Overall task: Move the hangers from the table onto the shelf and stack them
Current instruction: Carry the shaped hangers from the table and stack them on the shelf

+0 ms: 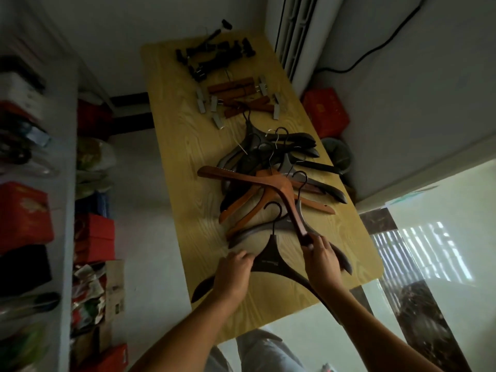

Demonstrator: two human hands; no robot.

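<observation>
A heap of wooden hangers [271, 173], dark and orange-brown, lies across the middle of the yellow table [177, 146]. Nearest me lies a dark brown hanger [271, 260]. My left hand [233, 272] grips its left arm. My right hand [320, 257] grips the lower end of a reddish-brown hanger [288, 200] that slants up into the heap. Clip hangers in brown wood [233, 89] and black [214, 56] lie at the table's far end. The white shelf [68, 167] stands along the left.
The shelf holds red boxes [22, 213], a black box and bags. More red boxes [94, 237] and packets sit on the floor between shelf and table. A white radiator [298, 30], a red box [326, 111] and a dark bin [336, 154] stand to the table's right.
</observation>
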